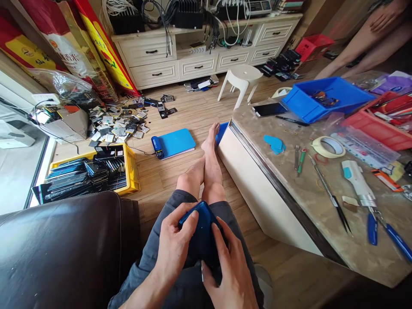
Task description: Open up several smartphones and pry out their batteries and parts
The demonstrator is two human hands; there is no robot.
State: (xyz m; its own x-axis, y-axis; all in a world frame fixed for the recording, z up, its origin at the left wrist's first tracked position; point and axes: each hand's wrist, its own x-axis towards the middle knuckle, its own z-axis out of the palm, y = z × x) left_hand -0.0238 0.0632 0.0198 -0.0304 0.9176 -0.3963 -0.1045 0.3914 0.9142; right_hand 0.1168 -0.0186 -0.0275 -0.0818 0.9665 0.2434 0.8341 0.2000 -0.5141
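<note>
A glossy dark blue smartphone (pixel 202 227) is held above my lap, its back facing up. My left hand (pixel 175 236) grips its upper left edge, thumb lying on the back. On the other side, my right hand (pixel 230 266) has its fingers along the right edge and its thumb near the bottom. By that thumb shows a thin silvery edge; I cannot tell whether it is a tool or part of the phone. The lower part of the phone is dark and partly hidden by my right hand.
At right, a table (pixel 257 137) bears a blue bin (pixel 328 101), tape (pixel 328 147), tweezers (pixel 341 214) and cutters (pixel 383 229). On the floor are a yellow crate (pixel 131 171) of phone parts, a blue pad (pixel 177 143) and a white stool (pixel 244 75). Another person's legs (pixel 363 45) stand far right.
</note>
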